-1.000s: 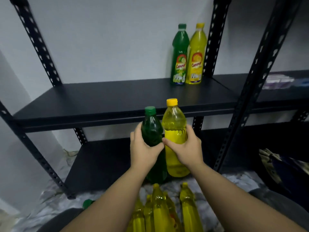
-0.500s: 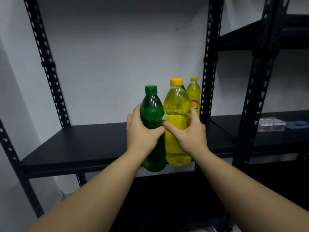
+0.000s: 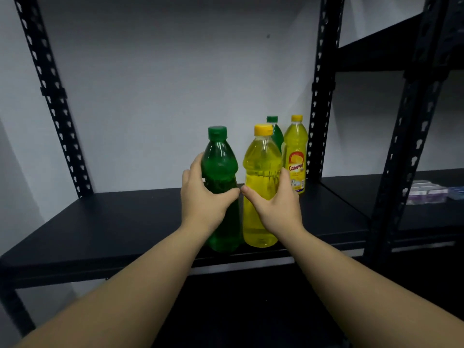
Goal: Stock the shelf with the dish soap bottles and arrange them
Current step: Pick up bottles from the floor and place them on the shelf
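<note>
Left hand (image 3: pixel 200 197) grips green bottle (image 3: pixel 221 172); right hand (image 3: pixel 276 204) grips yellow bottle (image 3: pixel 261 172). Both bottles upright, side by side, near front edge of black shelf (image 3: pixel 125 222). At 1 o'clock behind them: rear green bottle (image 3: pixel 276 134), labelled yellow bottle (image 3: pixel 296 156).

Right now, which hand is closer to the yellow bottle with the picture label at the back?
Right. The right hand grips the front yellow bottle just in front of the labelled yellow bottle. The left hand grips the green bottle, farther left.
</note>
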Demonstrator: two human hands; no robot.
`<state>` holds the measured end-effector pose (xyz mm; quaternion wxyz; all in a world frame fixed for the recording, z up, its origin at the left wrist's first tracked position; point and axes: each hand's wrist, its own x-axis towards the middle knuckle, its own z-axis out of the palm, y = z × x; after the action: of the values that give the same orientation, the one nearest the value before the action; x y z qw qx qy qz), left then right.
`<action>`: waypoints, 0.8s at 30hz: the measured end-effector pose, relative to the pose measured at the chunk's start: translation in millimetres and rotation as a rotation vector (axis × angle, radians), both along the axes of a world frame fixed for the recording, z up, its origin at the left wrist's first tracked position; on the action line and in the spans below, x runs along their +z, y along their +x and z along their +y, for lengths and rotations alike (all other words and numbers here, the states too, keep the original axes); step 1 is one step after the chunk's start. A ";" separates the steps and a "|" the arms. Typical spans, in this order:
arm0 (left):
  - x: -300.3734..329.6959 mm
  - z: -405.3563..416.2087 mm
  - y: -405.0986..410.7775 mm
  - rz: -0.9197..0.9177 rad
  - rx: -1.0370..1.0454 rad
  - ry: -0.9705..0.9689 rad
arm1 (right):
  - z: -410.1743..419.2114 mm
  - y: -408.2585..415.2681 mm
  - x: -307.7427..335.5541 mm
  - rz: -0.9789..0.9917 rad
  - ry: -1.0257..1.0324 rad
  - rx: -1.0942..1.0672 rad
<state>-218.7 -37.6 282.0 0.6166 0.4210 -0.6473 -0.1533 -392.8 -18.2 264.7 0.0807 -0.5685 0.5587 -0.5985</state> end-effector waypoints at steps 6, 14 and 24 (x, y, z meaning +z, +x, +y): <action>-10.1 -25.5 4.1 -0.100 0.033 0.061 | -19.5 -7.0 -8.9 -0.010 0.023 0.053; -27.9 -36.4 9.6 -0.082 -0.122 0.221 | -29.4 -15.8 -15.6 0.070 0.068 0.060; -43.7 -34.6 35.4 -0.072 -0.165 0.336 | -20.8 -17.5 -40.7 0.085 0.218 -0.009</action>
<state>-183.3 -72.2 238.2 0.4993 0.4686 -0.6668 -0.2941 -410.3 -38.9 223.9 0.1156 -0.5786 0.6258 -0.5101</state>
